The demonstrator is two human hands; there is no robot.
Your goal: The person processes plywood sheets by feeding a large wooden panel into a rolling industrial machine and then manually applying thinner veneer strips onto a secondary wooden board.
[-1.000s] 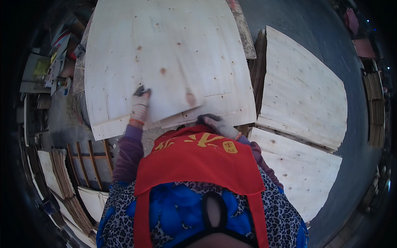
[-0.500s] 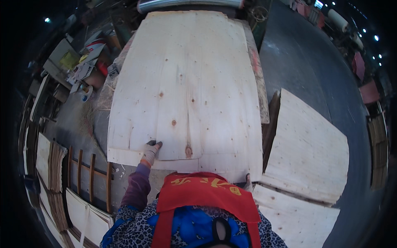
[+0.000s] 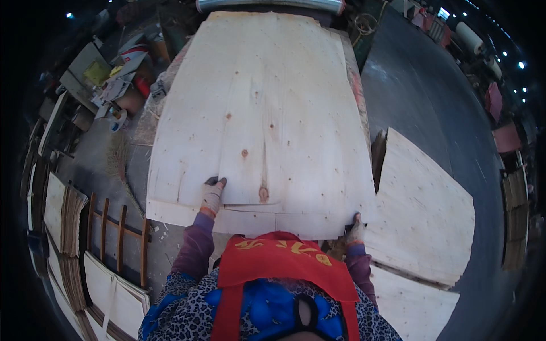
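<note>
A large pale wood veneer sheet with knots lies on a stack before me, its near edge uneven. Beneath that edge shows the margin of another sheet. My left hand, in a pale glove with dark fingertips, is closed at the upper sheet's near edge, left of the middle. At the near right corner, my gloved right hand has its thumb on top of the wood. Its other fingers are mostly hidden below the edge.
Veneer stacks stand at the right, and more stacks at the left beside a wooden rack. A metal roller spans the far end. A twig broom and cluttered boxes are on the left.
My right hand has come up into fuller view at the right corner. The near edge of the sheets has shifted slightly away and to the right, and my left hand has moved with it.
</note>
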